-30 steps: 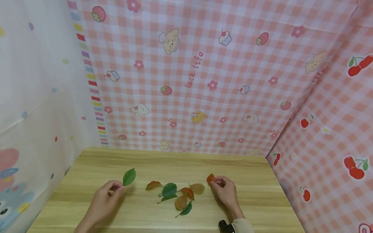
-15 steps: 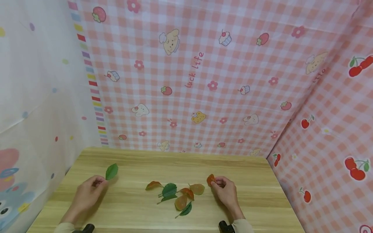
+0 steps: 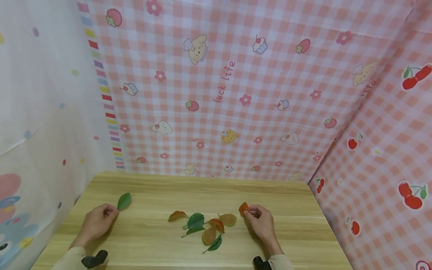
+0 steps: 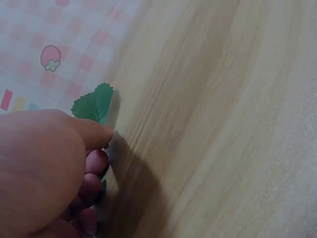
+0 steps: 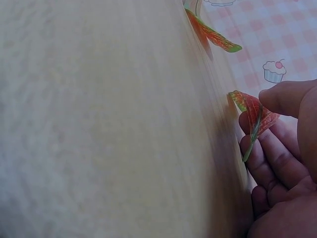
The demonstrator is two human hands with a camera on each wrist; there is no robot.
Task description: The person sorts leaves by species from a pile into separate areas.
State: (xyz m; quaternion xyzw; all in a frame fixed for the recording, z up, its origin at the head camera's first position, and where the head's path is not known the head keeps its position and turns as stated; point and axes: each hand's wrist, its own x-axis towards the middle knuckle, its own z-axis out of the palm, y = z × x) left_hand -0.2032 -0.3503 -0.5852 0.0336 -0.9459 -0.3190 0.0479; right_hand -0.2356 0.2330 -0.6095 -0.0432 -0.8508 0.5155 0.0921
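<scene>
At the left of the table, my left hand point(image 3: 98, 221) pinches a green leaf point(image 3: 124, 201) by its stem end between thumb and forefinger. In the left wrist view the serrated leaf point(image 4: 96, 104) stands out past the thumb, close over the wood. On the other side, my right hand point(image 3: 261, 223) pinches an orange-red leaf point(image 3: 243, 209). The right wrist view shows this curled leaf point(image 5: 255, 111) between thumb and fingers, its green stem pointing down. Between the hands lies a loose group of leaves: green ones point(image 3: 195, 221), an orange-red one point(image 3: 216, 224) and brownish ones point(image 3: 209, 235).
An orange-red leaf point(image 3: 177, 215) lies at the left end of the group. The wooden table point(image 3: 152, 251) meets a pink checked cloth point(image 3: 202, 123) at the back. Cloth also hangs at both sides. Black wrist devices point(image 3: 95, 259) sit by both sleeves.
My left hand has moved left with the green leaf, away from the group, and lowered slightly at the end. The right hand and the loose leaves have stayed in place.
</scene>
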